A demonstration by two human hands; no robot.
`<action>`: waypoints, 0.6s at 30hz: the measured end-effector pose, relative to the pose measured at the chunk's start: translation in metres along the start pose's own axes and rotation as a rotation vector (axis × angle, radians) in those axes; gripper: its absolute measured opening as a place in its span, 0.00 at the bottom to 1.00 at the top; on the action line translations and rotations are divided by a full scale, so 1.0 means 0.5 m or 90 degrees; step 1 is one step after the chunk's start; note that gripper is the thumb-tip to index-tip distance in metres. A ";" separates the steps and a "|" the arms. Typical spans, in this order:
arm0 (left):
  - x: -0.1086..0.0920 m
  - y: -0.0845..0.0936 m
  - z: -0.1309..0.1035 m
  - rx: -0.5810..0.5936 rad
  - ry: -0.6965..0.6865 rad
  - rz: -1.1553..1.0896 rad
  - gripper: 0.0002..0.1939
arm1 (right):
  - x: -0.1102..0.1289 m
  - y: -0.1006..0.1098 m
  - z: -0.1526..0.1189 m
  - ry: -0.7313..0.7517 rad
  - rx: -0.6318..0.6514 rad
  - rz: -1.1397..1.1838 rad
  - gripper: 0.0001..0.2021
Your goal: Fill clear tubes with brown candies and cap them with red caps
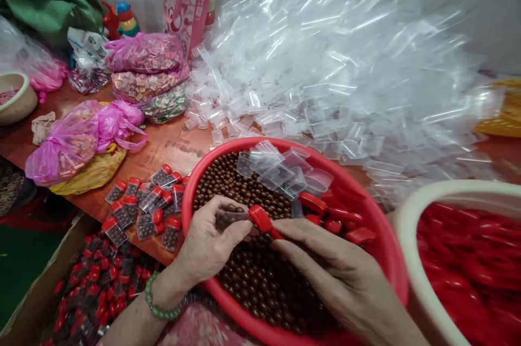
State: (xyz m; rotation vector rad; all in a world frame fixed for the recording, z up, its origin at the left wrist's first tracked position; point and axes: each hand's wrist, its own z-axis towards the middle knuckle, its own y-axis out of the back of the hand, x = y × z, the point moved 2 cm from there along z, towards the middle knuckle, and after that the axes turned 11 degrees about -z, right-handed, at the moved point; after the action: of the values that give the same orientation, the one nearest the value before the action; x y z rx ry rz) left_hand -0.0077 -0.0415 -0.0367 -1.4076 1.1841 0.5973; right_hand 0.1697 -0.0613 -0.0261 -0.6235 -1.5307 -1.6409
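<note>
Over a basin of round brown balls, my left hand is closed around a small clear plastic box with brown balls inside. Thumb and fingers of my right hand pinch a red plastic cap close to the box's right end; whether the cap touches it I cannot tell. The red basin surrounds the balls. Empty clear boxes rest on the balls at the far side, with several loose red caps to their right.
A large heap of clear boxes covers the back of the table. Red-capped filled boxes lie left of the basin, more in a carton below. A white tub of red caps stands right. Pink bags sit left.
</note>
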 end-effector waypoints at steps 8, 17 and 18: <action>0.011 0.020 -0.004 -0.038 -0.069 -0.005 0.10 | 0.018 -0.005 -0.008 0.113 0.022 -0.100 0.10; 0.006 0.003 -0.016 -0.043 -0.019 0.085 0.10 | -0.001 0.000 -0.042 -0.004 -0.130 -0.061 0.05; 0.007 0.000 -0.017 -0.041 -0.019 0.077 0.10 | -0.006 -0.004 -0.046 -0.033 -0.145 -0.053 0.07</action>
State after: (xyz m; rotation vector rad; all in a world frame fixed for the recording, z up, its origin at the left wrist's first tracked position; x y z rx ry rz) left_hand -0.0086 -0.0509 -0.0378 -1.3828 1.2427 0.7444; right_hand 0.1733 -0.0832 -0.0332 -0.7380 -1.4337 -1.8925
